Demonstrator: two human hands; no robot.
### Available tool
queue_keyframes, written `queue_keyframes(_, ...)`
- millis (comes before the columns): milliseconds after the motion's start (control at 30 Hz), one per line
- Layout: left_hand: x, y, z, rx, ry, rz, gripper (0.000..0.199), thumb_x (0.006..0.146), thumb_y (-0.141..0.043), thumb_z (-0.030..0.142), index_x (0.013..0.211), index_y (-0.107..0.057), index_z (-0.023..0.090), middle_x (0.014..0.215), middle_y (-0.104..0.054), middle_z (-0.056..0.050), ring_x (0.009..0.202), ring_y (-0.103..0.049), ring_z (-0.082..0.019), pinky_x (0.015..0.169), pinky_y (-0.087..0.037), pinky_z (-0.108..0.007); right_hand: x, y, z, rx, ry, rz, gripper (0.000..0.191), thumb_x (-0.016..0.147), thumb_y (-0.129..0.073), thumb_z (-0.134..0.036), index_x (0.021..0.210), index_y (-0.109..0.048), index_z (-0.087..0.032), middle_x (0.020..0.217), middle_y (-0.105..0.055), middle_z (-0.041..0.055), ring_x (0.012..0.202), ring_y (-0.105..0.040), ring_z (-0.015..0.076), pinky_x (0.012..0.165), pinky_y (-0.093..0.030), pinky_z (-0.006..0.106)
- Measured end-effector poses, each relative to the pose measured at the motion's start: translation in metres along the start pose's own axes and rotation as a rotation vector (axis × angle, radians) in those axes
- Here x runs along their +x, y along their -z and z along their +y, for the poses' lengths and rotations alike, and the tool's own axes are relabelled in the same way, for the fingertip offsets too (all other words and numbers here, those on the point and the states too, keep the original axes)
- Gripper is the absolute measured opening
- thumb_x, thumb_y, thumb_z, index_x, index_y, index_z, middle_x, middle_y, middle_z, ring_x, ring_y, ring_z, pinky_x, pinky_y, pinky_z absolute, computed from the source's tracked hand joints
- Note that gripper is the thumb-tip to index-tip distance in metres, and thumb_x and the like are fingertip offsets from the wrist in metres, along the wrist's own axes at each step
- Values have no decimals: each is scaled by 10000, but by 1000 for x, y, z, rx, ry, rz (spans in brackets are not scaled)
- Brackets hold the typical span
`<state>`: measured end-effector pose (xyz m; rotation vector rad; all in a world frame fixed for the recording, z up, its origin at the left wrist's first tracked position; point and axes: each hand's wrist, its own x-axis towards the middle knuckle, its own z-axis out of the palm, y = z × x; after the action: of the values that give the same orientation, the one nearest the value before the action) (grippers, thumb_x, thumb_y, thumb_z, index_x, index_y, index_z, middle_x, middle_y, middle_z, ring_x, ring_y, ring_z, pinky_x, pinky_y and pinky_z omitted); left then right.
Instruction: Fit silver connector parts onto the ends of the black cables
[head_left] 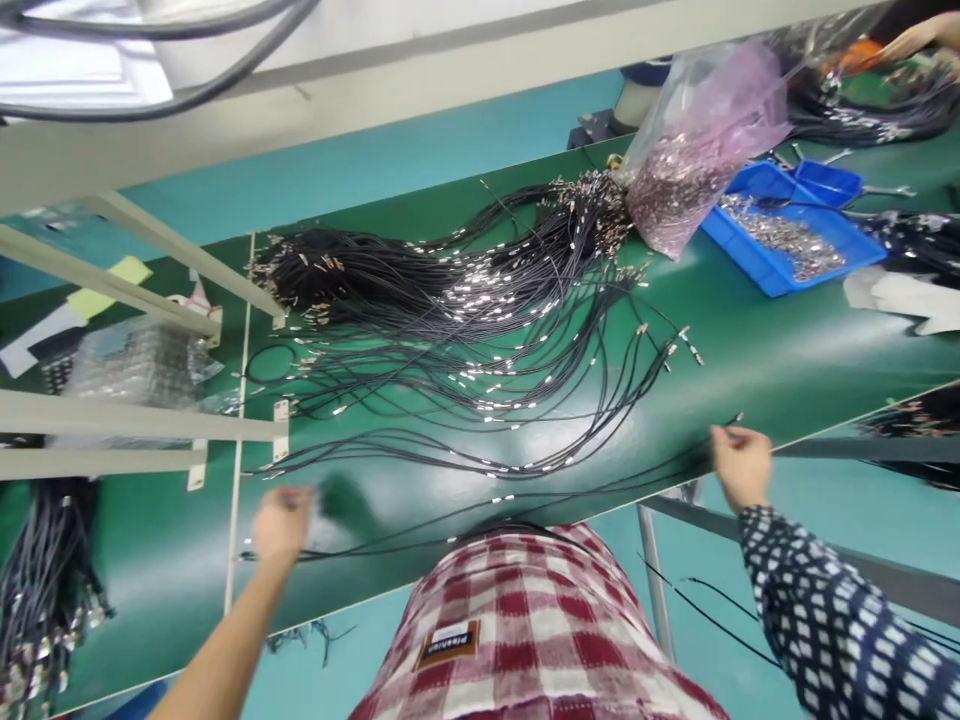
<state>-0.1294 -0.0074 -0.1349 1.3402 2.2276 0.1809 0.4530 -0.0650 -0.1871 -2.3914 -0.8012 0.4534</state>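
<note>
Several thin black cables (420,540) with small white tags stretch along the front edge of the green table. My right hand (741,462) is closed on their right ends, with metal tips showing past the fingers. My left hand (281,525), blurred by motion, is over the table just above the cables' left ends; its fingers are too smeared to read. Beyond my hands, a loose group of cables (465,462) curves across the table, and behind it lies a thick pile of black cables (375,280) with metal ends.
Metal frame legs (135,415) stand at left beside plastic-wrapped parts. A pink plastic bag (682,170) and a blue tray (795,240) of small metal pieces lie at back right. Another person's hand (919,38) shows at the top right. A shelf beam (375,95) crosses above.
</note>
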Motion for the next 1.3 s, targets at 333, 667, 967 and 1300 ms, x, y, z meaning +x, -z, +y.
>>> queue_keyframes(333, -17, -135, 120, 87, -679, -412, 179, 904, -608, 266, 1018, -637, 131, 1091, -640, -76, 1020, -611, -227, 910, -499, -463, -118, -100, -66, 166, 354, -837, 300, 753, -712, -158, 1039, -673, -239, 1104, -564, 40, 829, -563, 158, 820, -452, 310)
queue_keyframes(667, -39, -49, 115, -268, -810, -280, 137, 870, -578, 234, 924, -703, 246, 1017, -666, -90, 1024, -589, -266, 1021, -392, -394, -153, -79, -85, 817, -275, -1167, 336, 812, -699, -450, 1024, -665, -190, 996, -697, 76, 684, -607, 135, 518, -412, 198)
queue_keyframes(967, -60, -38, 96, -385, -766, -279, 112, 841, -594, 250, 884, -697, 253, 916, -653, -72, 896, -584, -255, 900, -416, -342, -122, -75, -113, 1401, -677, -940, 95, 942, -523, -212, 916, -610, -185, 899, -689, 28, 520, -527, 72, 453, -447, 164)
queue_keyframes(1300, -28, -65, 127, -755, -424, -276, 99, 714, -675, 208, 810, -662, 226, 811, -596, -35, 802, -570, -223, 844, -465, -335, -93, -42, -180, 1557, -563, -884, 195, 969, -511, -303, 861, -601, -168, 664, -592, 8, 448, -465, 60, 410, -423, 133)
